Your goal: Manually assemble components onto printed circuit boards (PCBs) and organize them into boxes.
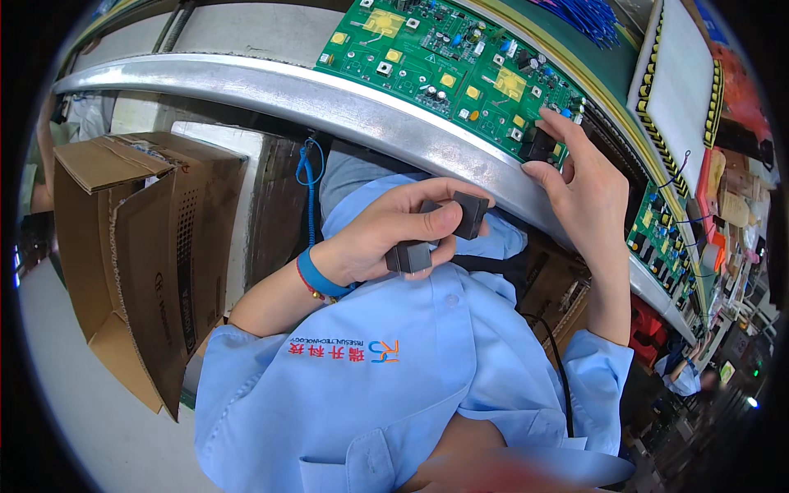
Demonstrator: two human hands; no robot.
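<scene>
My left hand (393,220) is curled in front of my chest around several black box-shaped components, with one block (470,215) at the fingertips and another block (408,257) below the thumb. Thin pins seem to stick out of the lower one. A green circuit board (448,80) lies on the metal-edged bench, covered with small parts and yellow pads. At its near right corner my right hand (582,174) has thumb and forefinger on either side of a black component (537,145) standing on the board. The underside of that component is hidden.
A metal rail (271,80) runs along the bench's front edge. An open cardboard box (156,263) stands at left, near a coiled blue cord (311,193). Farther right are a second board (662,238) and a white panel with a black-and-yellow edge (675,86). Blue wires (579,18) lie at the back.
</scene>
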